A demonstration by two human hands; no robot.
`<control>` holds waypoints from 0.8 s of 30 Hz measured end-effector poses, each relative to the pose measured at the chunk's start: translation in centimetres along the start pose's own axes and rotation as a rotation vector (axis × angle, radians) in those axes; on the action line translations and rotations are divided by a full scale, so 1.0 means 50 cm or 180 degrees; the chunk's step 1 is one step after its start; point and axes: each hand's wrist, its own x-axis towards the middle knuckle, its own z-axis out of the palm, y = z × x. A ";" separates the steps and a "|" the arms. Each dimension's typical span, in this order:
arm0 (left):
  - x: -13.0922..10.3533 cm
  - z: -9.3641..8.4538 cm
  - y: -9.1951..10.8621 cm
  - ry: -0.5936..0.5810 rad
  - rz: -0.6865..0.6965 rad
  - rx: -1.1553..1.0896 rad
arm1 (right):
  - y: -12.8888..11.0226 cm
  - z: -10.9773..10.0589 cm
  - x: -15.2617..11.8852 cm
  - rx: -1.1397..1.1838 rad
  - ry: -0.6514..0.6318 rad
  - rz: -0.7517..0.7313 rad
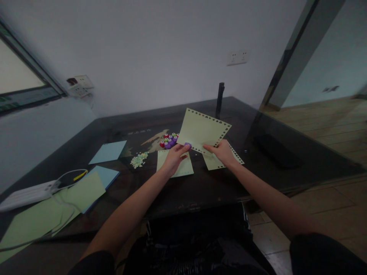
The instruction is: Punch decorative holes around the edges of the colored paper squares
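Both hands hold a punched sheet (pixel 202 130) up over a dark table (pixel 177 194).
On the table's left side lies green paper (pixel 43 221); the punched sheet, tilted, has holes along its top and right edges and part of its lower one; beneath it lie a left sheet (pixel 183 167) and a right sheet (pixel 213 162); the right hand (pixel 225 152) pinches its lower right part between thumb and fingers, the left hand (pixel 174 156) pinches a punch at its lower left edge; coloured punches (pixel 169 142) cluster just behind, scraps (pixel 139 160) lie to their left; smallest, that purple punch (pixel 187 146).
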 end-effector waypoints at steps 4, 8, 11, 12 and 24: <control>-0.002 0.002 0.002 0.0031 0.0049 0.0054 | -0.002 0.000 -0.002 0.0045 -0.0019 -0.0006; -0.003 0.002 0.003 0.0084 0.0078 0.0157 | -0.004 -0.002 -0.002 0.0051 -0.0029 -0.0011; -0.002 0.002 0.003 0.0101 0.0111 0.0189 | -0.004 -0.003 -0.002 0.0025 -0.0043 -0.0058; -0.002 0.002 0.003 0.0103 0.0124 0.0195 | -0.004 -0.003 -0.002 0.0021 -0.0045 -0.0068; -0.006 0.009 0.007 0.0245 0.0306 0.0415 | -0.013 -0.004 -0.004 0.0033 -0.0030 -0.0014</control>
